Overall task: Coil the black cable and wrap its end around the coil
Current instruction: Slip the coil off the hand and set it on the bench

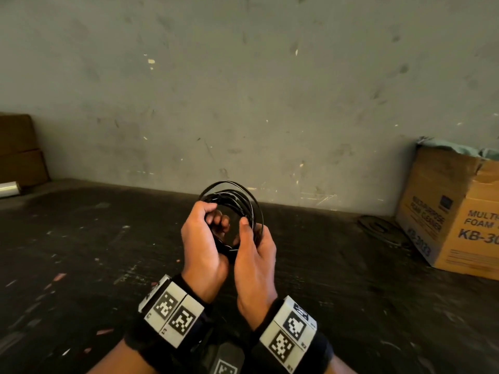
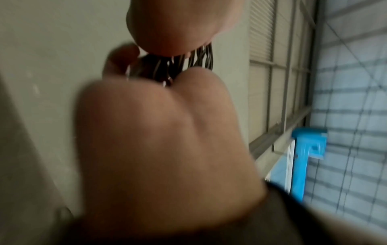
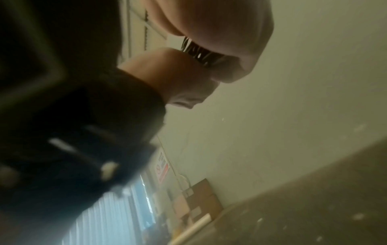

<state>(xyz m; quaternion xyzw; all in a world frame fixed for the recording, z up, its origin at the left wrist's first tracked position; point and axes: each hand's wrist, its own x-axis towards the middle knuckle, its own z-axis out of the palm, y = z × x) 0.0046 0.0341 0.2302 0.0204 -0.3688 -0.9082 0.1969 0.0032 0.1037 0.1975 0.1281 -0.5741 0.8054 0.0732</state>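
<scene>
A thin black cable (image 1: 237, 197) is wound into a round coil held upright above the dark table in the head view. My left hand (image 1: 201, 236) grips the coil's left side, fingers curled through the loop. My right hand (image 1: 255, 247) grips the right side, thumb pressed on the strands. In the left wrist view several black strands (image 2: 199, 58) show between blurred fingers. The right wrist view shows the cable strands (image 3: 199, 53) squeezed between two hands. The cable's loose end is hidden.
A dark, scuffed table (image 1: 81, 252) runs to a grey wall (image 1: 243, 90). A cardboard box (image 1: 453, 211) printed with "FOAM" stands at the right, a second dark coil (image 1: 380, 228) lies beside it. Brown boxes (image 1: 19, 149) and a silver roll (image 1: 9, 188) sit far left.
</scene>
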